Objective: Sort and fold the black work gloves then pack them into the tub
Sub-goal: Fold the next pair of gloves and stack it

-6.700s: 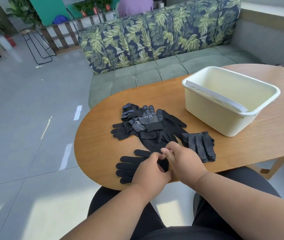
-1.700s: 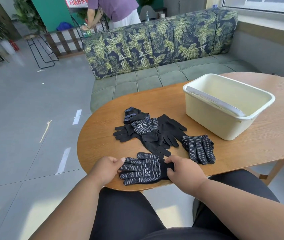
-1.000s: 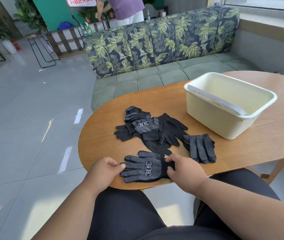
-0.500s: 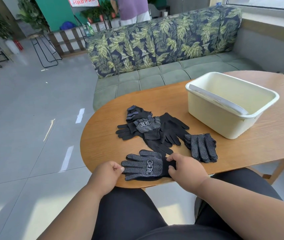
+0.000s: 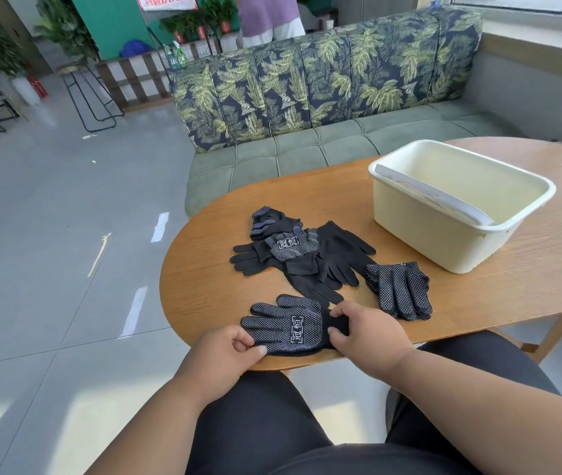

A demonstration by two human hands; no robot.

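Two hands on one dotted glove (image 5: pixel 289 329) at table (image 5: pixel 204 286) edge: left hand (image 5: pixel 228 351) pinching fingertips, right hand (image 5: pixel 365 334) gripping cuff.

Gloves (image 5: pixel 286 329) matt black knit cloth w/ pale grip dots; tub (image 5: pixel 406 217) smooth cream plastic, slight sheen; table (image 5: pixel 529 269) wood-grain top, satin; sofa (image 5: pixel 324 80) printed fabric; floor (image 5: pixel 50 234) glossy tile.

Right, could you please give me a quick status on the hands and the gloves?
Left hand pinching dotted glove fingertips, right hand gripping its cuff. Tub empty. Loose pile unsorted; nothing in the way.
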